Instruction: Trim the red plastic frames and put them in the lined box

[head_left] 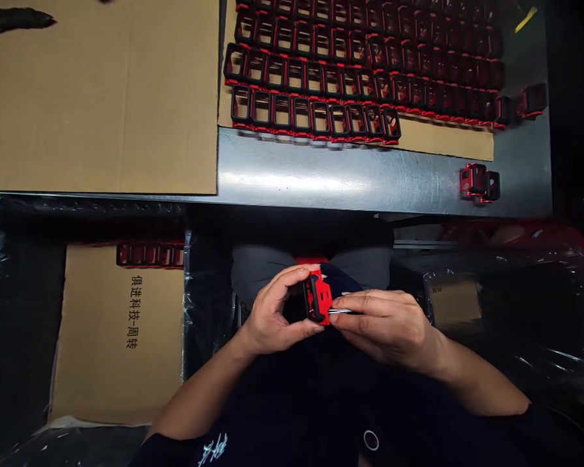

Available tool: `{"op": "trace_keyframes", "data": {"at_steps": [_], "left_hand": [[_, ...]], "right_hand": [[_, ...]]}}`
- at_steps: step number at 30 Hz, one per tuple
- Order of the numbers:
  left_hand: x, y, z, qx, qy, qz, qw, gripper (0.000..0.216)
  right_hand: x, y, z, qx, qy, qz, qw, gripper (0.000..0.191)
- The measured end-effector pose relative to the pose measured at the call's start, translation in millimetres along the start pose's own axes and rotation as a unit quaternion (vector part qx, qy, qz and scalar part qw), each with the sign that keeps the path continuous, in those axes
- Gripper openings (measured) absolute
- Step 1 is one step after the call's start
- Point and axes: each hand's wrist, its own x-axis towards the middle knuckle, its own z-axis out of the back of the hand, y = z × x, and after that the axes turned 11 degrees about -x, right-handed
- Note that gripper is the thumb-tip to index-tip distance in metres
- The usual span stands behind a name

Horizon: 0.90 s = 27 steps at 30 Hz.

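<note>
In front of my torso, below the table's edge, my left hand [277, 314] grips a red and black plastic frame [324, 298] between thumb and fingers. The frame is held tilted, its black rim toward my left palm and its red side toward the right. My right hand [387, 323] pinches a thin silvery metal tool [343, 311], perhaps tweezers, whose tip meets the frame's red side. The exact contact point is too small to make out.
Rows of similar frames [302, 113] stand on cardboard on the metal table [331, 172]. Two loose frames [479, 183] sit near its right end. A large cardboard sheet [102, 97] covers the left. Lower left, a plastic-lined bin holds cardboard [97, 350] and several frames [150, 255].
</note>
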Motion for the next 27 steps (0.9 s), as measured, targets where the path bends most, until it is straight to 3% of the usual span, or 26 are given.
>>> {"op": "trace_keyframes", "data": {"at_steps": [5, 8, 11, 13, 15, 17, 19, 22, 23, 27], "left_hand": [[3, 3, -5, -0.047, -0.015, -0.014, 0.999, 0.072], [1, 7, -3, -0.096, -0.037, -0.005, 0.995, 0.067], [-3, 11, 0, -0.159, -0.074, 0.026, 0.984, 0.074], [-6, 13, 1, -0.196, -0.098, 0.034, 0.975, 0.081], [-7, 13, 1, -0.218, -0.108, 0.034, 0.969, 0.082], [-9, 12, 1, -0.229, -0.106, 0.033, 0.967, 0.078], [-10, 11, 1, -0.236, -0.104, 0.033, 0.966, 0.076], [-12, 10, 1, -0.231, -0.107, 0.033, 0.967, 0.075], [-11, 10, 1, -0.221, -0.107, 0.030, 0.969, 0.075], [-6, 7, 0, -0.168, -0.086, 0.021, 0.982, 0.075]], "right_hand": [[-1, 0, -2, 0.012, 0.004, 0.016, 1.000, 0.011], [7, -13, 3, -0.008, -0.018, -0.006, 1.000, 0.012], [28, -54, 5, -0.097, -0.078, -0.116, 0.986, 0.010], [45, -91, 1, -0.156, -0.103, -0.213, 0.959, 0.024], [59, -124, -4, -0.188, -0.100, -0.251, 0.944, 0.025], [67, -141, -9, -0.200, -0.095, -0.246, 0.944, 0.022], [67, -136, -12, -0.191, -0.133, -0.224, 0.946, 0.018], [53, -97, -16, -0.105, -0.221, -0.227, 0.943, 0.006], [47, -80, -17, -0.042, -0.211, -0.240, 0.946, 0.003], [26, -30, -27, 0.180, -0.052, -0.273, 0.944, 0.008]]}}
